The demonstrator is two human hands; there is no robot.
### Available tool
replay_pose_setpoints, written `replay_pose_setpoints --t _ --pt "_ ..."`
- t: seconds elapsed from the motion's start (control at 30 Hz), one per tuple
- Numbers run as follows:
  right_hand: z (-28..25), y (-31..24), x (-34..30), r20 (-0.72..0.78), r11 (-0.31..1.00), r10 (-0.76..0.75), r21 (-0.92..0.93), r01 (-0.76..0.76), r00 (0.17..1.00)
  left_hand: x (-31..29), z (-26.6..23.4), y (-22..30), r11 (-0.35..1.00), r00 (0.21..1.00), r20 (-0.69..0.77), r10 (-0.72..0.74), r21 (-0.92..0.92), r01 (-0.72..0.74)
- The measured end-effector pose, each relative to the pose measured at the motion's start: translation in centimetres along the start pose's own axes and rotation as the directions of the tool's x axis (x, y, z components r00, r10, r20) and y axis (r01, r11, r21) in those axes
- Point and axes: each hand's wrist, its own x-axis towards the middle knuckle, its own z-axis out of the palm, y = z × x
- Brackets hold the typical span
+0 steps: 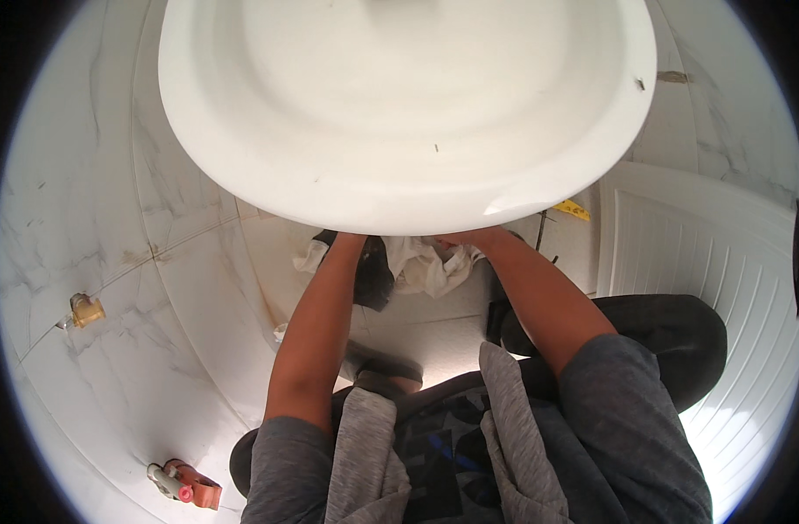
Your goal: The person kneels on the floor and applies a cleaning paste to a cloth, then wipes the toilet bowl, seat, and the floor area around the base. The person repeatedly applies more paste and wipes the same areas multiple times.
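A white washbasin (399,214) fills the top of the head view, its front rim jutting over my wrists. My left forearm (316,327) reaches under it, and the left hand is hidden beyond the wrist. A small part of my right hand (463,237) shows below the rim, close to a crumpled white cloth (430,269); its fingers are mostly covered. Beside the left wrist, a dark piece of cloth or plastic (375,272) lies against the white cloth. Whether either hand holds anything cannot be seen.
At right stands a white ribbed panel (696,240), near a yellow object (573,210) on the floor. The marbled left wall (85,192) carries a brass-coloured fitting (89,310). Lower left shows a reddish fitting (199,487). My knees flank the floor under the basin.
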Motion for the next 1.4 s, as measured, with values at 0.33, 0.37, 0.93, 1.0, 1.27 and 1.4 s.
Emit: replay_pose_setpoints --t 0.33,0.37,0.93,1.0,1.27,1.4 --pt "0.4 -0.1 1.7 0.101 0.885 0.43 0.147 -0.441 0.897 2.6 -3.6 14.2 0.96 0.969 -0.02 -0.244 0.133 0.245" --pt "0.3 -0.4 1.9 0.088 0.883 0.432 0.163 -0.441 0.897 2.7 -3.5 14.7 0.953 0.957 -0.065 -0.284 0.092 0.289" --pt "2.2 3.0 4.1 -0.483 0.924 -0.355 -0.314 0.22 0.801 5.3 0.8 15.5 0.883 0.979 -0.198 0.042 0.466 0.057" --pt "2.9 3.1 4.3 -0.51 0.897 -0.414 -0.366 0.246 0.754 5.5 0.9 15.2 0.883 0.984 -0.161 0.079 0.47 0.006" --pt "1.8 1.2 4.7 -0.375 0.998 0.039 0.053 -0.02 0.926 5.4 -2.1 17.0 0.929 0.979 0.036 -0.199 0.323 0.178" --pt "2.0 -0.9 5.1 -0.117 0.806 0.273 0.57 -0.161 0.955 5.4 -3.1 19.2 0.946 0.962 0.063 -0.267 0.206 0.249"
